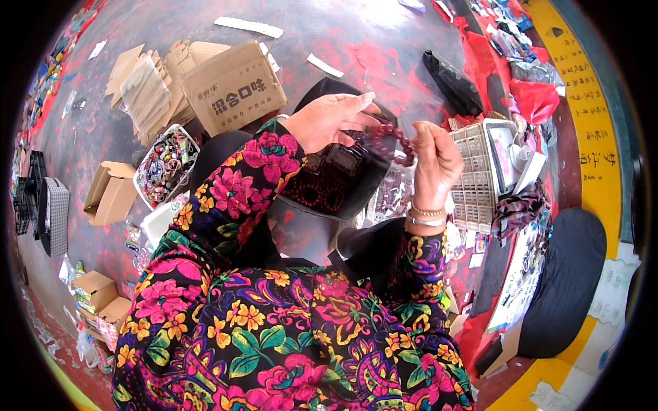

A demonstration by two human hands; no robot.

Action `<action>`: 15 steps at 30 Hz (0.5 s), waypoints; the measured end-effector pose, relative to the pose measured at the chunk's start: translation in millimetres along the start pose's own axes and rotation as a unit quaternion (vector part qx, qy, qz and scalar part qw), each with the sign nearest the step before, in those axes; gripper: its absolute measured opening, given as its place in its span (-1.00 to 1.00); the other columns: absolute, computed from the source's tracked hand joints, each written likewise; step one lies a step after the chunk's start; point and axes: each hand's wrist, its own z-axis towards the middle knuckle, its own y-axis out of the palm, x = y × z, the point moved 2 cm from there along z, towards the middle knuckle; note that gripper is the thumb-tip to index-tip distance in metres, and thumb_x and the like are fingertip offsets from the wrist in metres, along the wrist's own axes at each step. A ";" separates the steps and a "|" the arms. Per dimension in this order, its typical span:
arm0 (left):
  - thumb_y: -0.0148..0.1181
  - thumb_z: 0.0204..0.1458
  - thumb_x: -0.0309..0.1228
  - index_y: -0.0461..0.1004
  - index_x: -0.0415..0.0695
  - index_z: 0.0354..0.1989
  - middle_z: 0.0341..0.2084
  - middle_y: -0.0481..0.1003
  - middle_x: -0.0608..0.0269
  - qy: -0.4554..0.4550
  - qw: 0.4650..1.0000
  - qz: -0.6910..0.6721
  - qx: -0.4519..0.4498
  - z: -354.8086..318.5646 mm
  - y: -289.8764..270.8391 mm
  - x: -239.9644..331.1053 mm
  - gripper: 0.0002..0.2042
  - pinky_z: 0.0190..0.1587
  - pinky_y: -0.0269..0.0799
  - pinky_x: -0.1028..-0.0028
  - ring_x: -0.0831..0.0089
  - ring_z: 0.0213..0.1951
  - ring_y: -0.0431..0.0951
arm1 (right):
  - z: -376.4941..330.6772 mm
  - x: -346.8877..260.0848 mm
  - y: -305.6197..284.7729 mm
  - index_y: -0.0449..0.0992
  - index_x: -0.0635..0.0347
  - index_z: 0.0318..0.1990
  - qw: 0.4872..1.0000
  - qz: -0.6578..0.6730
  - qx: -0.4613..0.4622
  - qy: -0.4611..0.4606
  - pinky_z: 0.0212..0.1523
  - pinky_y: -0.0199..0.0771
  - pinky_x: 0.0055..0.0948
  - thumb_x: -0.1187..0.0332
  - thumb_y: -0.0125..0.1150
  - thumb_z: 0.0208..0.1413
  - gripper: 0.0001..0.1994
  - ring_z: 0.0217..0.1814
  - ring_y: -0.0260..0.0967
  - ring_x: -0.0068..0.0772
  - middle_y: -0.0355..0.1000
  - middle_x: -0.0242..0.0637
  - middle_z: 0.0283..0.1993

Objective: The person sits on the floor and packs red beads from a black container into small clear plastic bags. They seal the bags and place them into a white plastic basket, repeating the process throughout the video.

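A dark red bead bracelet [392,139] is held up between 2 hands: the left hand [327,120] is pinched on 1 end, the right hand [434,163] closed on the other. Its middle is partly hidden by fingers. Below, a black bag [343,179] of beads is blurred.

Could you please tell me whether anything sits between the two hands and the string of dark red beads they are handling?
Nothing visible does. The string of dark red round beads is already in both hands: the left hand touches one end and the right hand holds the other, above the open black bag with more beads inside.
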 end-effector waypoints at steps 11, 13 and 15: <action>0.13 0.05 -0.37 0.48 -0.17 -0.12 -0.19 0.51 0.33 0.086 0.996 0.016 0.013 8.9 -9.3 2.6 -0.76 -0.50 0.22 0.74 0.71 -0.20 0.45 | 8.2 27.8 3.2 0.51 0.22 -0.40 0.967 0.181 -0.085 0.156 -0.50 0.20 -0.73 0.30 0.12 0.12 -0.81 -0.50 0.28 -0.72 0.45 -0.42 -0.49; 0.12 0.06 -0.38 0.47 -0.19 -0.09 -0.15 0.50 0.29 0.102 0.993 0.038 0.035 8.3 -11.6 4.1 -0.74 -0.49 0.26 0.73 0.66 -0.15 0.47 | 7.8 28.9 4.1 0.52 0.21 -0.39 0.966 0.171 -0.110 0.158 -0.48 0.23 -0.71 0.27 0.08 0.14 -0.79 -0.44 0.35 -0.69 0.50 -0.37 -0.44; 0.10 0.07 -0.38 0.46 -0.21 -0.07 -0.13 0.49 0.25 0.141 0.988 0.050 0.040 7.0 -10.3 6.8 -0.73 -0.46 0.30 0.72 0.62 -0.12 0.47 | 7.4 26.3 3.0 0.52 0.21 -0.39 0.966 0.164 -0.115 0.163 -0.47 0.24 -0.71 0.28 0.08 0.14 -0.80 -0.44 0.36 -0.68 0.50 -0.36 -0.43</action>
